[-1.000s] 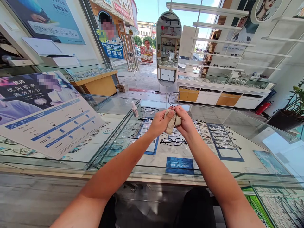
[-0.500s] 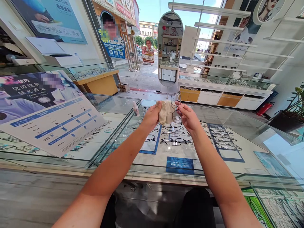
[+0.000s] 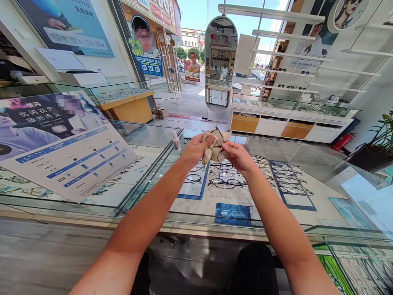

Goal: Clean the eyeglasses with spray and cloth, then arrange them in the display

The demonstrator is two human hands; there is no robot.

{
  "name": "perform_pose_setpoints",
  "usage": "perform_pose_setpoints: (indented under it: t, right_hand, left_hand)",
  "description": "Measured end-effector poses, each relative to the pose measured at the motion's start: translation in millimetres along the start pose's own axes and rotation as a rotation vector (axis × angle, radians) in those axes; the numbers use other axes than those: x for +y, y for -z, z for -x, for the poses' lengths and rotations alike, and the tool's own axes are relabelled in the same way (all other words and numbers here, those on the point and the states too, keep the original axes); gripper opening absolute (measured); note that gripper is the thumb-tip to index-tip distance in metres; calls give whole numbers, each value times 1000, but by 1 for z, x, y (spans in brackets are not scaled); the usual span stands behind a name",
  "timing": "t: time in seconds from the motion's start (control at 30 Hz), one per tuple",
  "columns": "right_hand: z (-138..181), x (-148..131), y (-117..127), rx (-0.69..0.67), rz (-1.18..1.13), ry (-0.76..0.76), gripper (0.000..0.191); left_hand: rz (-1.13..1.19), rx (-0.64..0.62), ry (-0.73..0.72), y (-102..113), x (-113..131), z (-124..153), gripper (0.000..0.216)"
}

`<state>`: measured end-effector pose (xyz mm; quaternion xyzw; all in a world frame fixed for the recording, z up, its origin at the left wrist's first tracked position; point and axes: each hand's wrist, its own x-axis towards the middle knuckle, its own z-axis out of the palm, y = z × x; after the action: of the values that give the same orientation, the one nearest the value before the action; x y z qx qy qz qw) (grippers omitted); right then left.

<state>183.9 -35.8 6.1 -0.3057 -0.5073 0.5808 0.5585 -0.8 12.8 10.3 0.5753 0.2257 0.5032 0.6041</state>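
Note:
Both my hands are raised above a glass display counter (image 3: 159, 141). My left hand (image 3: 196, 148) pinches a beige cleaning cloth (image 3: 215, 152), folded around one lens of a thin dark-framed pair of glasses (image 3: 218, 138). My right hand (image 3: 238, 157) grips the same glasses from the right side, fingers closed on the frame. Most of the frame is hidden by the cloth and my fingers. A small white spray bottle (image 3: 176, 140) stands on the glass just left of my left hand.
Rows of spectacles (image 3: 224, 182) lie under the glass below my hands. A large blue-and-white poster (image 3: 61, 143) leans on the counter at left. An oval mirror (image 3: 220, 61), wall shelves, more cabinets (image 3: 291, 116) and a potted plant (image 3: 382, 137) stand beyond.
The cloth was spread open with the glasses held beside it half a second ago; now my hands have closed together and the cloth wraps the lens.

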Motion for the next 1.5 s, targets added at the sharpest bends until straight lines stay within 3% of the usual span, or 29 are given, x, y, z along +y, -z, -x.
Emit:
perform_pose_setpoints:
  t: [0.2,0.5,0.93,1.07,1.27,1.5]
  right_hand:
    - [0,0,-2,-46,-73,-65,47]
    - [2,6,-7,-141,-60,-90,48]
    - [2,-4,-7,3,-48,-55,55]
    - [2,1,-10,0,-64,-69,57]
    - [3,4,-10,-131,-49,-76,56]
    - [2,9,-9,-139,7,-64,57]
  left_hand:
    - [-65,7,-37,-6,5,6,61]
    - [-158,216,-188,-17,-2,10,64]
    - [170,-33,-9,-10,-6,3,64]
    - [176,32,-2,-13,-9,4,65]
    - [85,193,-62,-14,-3,4,57]
    - [143,308,-80,-11,-4,-2,81]
